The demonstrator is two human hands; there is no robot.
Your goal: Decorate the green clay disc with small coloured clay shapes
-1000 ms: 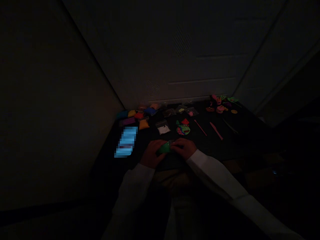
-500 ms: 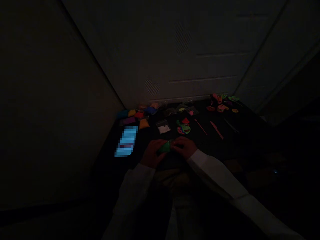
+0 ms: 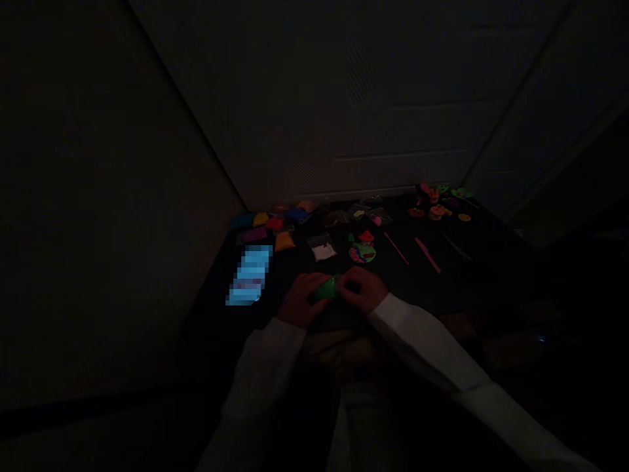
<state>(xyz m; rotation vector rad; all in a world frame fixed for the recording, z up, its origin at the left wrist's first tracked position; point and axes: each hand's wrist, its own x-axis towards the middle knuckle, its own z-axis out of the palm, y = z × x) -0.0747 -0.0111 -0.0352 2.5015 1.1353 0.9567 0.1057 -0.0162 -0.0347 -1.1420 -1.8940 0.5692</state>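
My left hand (image 3: 304,298) is closed round a small clear bag of green clay (image 3: 325,288), fingers over its far side and thumb on the near side. At the bag's right end, the fingers of my right hand (image 3: 363,288) are pinched on its edge. Just beyond the hands lies a round, colourful clay piece (image 3: 362,252) with a red peak on top. Left of that piece is a clear bag with white clay (image 3: 323,249). The scene is very dark, so fine details of the fingertips are lost.
A lit phone (image 3: 249,275), its screen pixelated, lies at the left. Several coloured clay bags (image 3: 284,241) line the back left. To the right rest a thin pink stick (image 3: 396,248), a pink plastic knife (image 3: 428,255) and a dark slim tool (image 3: 457,246). Small clay figures (image 3: 437,211) fill the back right corner.
Both hands stay at nearly the same spot with the green bag. My right fingers have shifted slightly and curled more at the bag's edge. The view has moved a little.
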